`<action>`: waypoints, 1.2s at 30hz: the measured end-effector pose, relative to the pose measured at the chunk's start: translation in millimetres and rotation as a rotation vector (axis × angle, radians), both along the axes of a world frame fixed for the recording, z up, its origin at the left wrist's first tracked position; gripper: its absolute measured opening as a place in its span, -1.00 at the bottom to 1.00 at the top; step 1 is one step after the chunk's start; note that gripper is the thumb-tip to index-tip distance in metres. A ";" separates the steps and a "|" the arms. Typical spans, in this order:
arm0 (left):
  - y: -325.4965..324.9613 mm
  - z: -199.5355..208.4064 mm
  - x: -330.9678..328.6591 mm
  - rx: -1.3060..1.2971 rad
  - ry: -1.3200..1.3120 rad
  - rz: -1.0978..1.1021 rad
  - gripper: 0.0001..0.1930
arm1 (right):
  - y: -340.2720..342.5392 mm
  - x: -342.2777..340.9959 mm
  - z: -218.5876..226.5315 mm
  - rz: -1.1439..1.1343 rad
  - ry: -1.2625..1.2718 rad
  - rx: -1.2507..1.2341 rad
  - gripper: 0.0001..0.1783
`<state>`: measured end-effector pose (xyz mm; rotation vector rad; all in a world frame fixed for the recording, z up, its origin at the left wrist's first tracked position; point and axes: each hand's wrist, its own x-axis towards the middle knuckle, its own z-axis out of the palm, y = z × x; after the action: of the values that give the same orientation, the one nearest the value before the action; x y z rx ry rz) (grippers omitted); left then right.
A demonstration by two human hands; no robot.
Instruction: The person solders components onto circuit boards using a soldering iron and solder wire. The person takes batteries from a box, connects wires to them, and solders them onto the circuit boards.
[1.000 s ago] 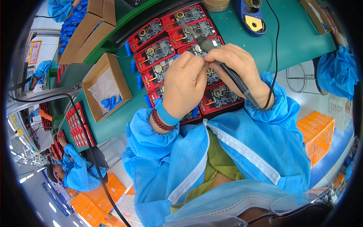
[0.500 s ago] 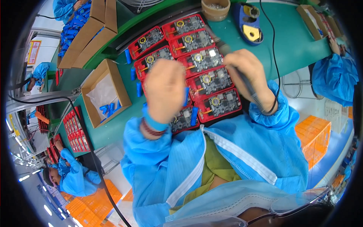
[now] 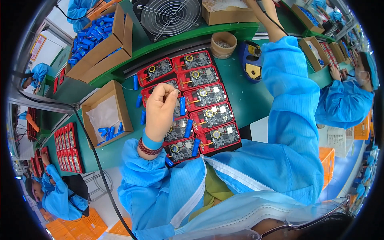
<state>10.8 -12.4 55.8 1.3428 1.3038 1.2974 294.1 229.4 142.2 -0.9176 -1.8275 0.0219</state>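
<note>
Several red trays with circuit boards [image 3: 206, 98] lie in two columns on a black mat on the green bench. Blue cylindrical cells [image 3: 183, 106] lie between and beside them. My left hand [image 3: 161, 110] hovers over the left column, fingers curled shut with thumb pressed to forefinger; nothing shows in it. My right arm stretches far up the bench. My right hand [image 3: 260, 7] sits at the top rim beside a cardboard box [image 3: 224, 14], mostly cut off. A black cord [image 3: 276, 25] trails from it, and its grip is hidden.
A blue soldering stand [image 3: 251, 64] and a brown cup [image 3: 224, 44] stand behind the trays. A fan [image 3: 170, 16] is at the back. Open boxes of blue cells [image 3: 106, 118] [image 3: 96, 38] stand left. Co-workers in blue sit right [image 3: 346, 98] and lower left [image 3: 56, 196].
My right hand has left the boards and reached up to the back of the bench. My left hand has lifted off the trays and closed. The view has tilted upward.
</note>
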 end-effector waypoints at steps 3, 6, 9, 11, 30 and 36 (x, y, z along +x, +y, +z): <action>3.4 -2.8 -10.5 -0.001 0.004 0.077 -0.92 | 12.5 7.7 -13.2 0.021 0.061 0.069 -0.71; 16.9 -10.1 -22.5 0.075 0.237 0.158 -0.89 | -15.9 -1.0 -16.0 -0.203 -0.013 -0.170 -0.72; 40.2 -12.7 -21.5 0.086 0.366 0.133 -0.89 | -88.7 -13.8 -23.8 0.280 0.429 -0.174 -0.87; 62.7 -23.8 -15.8 0.109 0.458 0.114 -0.88 | -113.8 -9.9 -42.4 0.410 0.321 -0.292 -0.89; 104.6 -69.1 -6.9 0.219 0.802 -0.054 -0.84 | -137.6 -59.8 -107.5 0.538 0.174 -0.530 -0.77; 106.2 -72.3 -6.7 0.183 0.808 -0.044 -0.85 | -132.6 -63.6 -119.0 0.558 0.170 -0.530 -0.77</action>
<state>4.1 93.8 -16.5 2.1381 1.6814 0.8673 230.4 96.8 23.2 -0.6946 -1.8917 0.9398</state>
